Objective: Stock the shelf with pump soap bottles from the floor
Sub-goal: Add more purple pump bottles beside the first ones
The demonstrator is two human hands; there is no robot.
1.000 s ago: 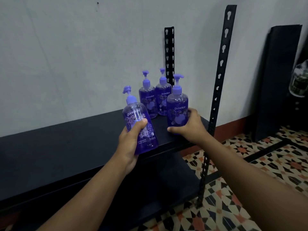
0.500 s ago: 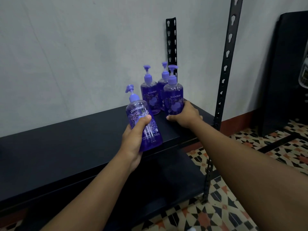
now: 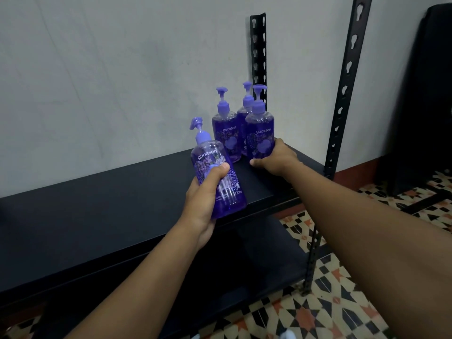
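A dark shelf board [image 3: 97, 216] runs along a pale wall. Three purple pump soap bottles stand at its right end: one at the back left [image 3: 226, 135], one at the back right [image 3: 243, 123] mostly hidden, and a front one [image 3: 259, 138]. My right hand [image 3: 276, 159] wraps the base of the front bottle, which stands upright on the board. My left hand [image 3: 208, 192] grips a fourth purple bottle [image 3: 215, 172], tilted left, just above the shelf's front edge.
Two black perforated uprights rise at the shelf's right end, one at the back [image 3: 258, 50] and one at the front [image 3: 342, 94]. A lower shelf [image 3: 256, 260] sits beneath. Patterned floor tiles [image 3: 342, 302] lie to the right, with a dark panel [image 3: 420, 94] leaning on the wall.
My right hand has pushed its bottle further back, close against the two rear bottles. My left hand has brought its tilted bottle slightly nearer the shelf.
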